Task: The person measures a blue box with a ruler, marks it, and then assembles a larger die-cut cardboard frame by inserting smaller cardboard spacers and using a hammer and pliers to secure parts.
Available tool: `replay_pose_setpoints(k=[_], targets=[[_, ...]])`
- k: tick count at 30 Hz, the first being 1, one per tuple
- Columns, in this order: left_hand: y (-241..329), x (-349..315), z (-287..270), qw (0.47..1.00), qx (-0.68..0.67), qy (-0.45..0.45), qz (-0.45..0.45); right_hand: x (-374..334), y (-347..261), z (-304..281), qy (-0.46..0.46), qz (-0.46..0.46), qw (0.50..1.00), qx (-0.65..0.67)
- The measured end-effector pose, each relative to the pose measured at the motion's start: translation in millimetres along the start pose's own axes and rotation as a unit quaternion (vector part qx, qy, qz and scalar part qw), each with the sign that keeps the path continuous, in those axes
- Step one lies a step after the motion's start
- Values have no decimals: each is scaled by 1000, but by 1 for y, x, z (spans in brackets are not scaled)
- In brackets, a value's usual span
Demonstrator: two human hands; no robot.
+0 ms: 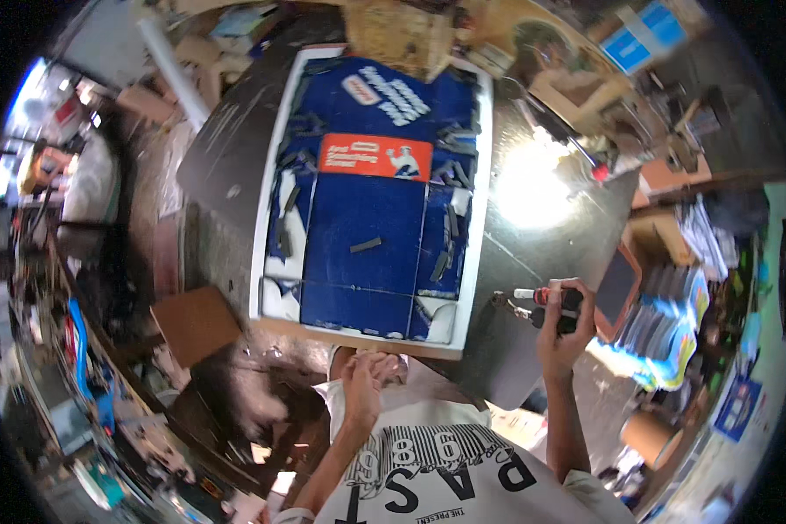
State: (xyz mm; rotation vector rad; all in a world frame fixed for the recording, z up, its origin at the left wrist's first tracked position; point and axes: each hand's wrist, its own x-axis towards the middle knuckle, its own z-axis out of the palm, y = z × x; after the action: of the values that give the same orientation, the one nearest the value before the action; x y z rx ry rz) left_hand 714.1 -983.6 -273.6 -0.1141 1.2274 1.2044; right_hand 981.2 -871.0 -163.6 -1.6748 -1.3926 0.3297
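Observation:
My right hand (566, 330) is closed around dark, black-handled items at the right of the table. A small red-and-black piece with a white tip (526, 294) sticks out of it to the left, and a metal-ended part (503, 300) lies just below that. Which of these the fingers grip cannot be told exactly. My left hand (365, 375) is closed, its fingers curled, just below the near edge of a white-framed blue panel (358, 218); anything inside it is hidden. Several short dark grey strips (366, 244) lie scattered on the panel, mostly along its sides.
The panel rests on a dark round-edged table (223, 166) with bright glare at right. A red-handled tool (597, 171) lies at the far right. Cardboard pieces (196, 325), a blue box (644, 37), and stacked packs (668, 327) crowd around the table.

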Motion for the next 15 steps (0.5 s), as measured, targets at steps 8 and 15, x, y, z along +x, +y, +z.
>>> replay_pose_setpoints(k=[8,15], targets=[[78,16,38,749,593,-258,147,9,8,18,121,77,926,350],[109,46,102,455,757,-332,332,-8,0,39,167,99,945,265]])
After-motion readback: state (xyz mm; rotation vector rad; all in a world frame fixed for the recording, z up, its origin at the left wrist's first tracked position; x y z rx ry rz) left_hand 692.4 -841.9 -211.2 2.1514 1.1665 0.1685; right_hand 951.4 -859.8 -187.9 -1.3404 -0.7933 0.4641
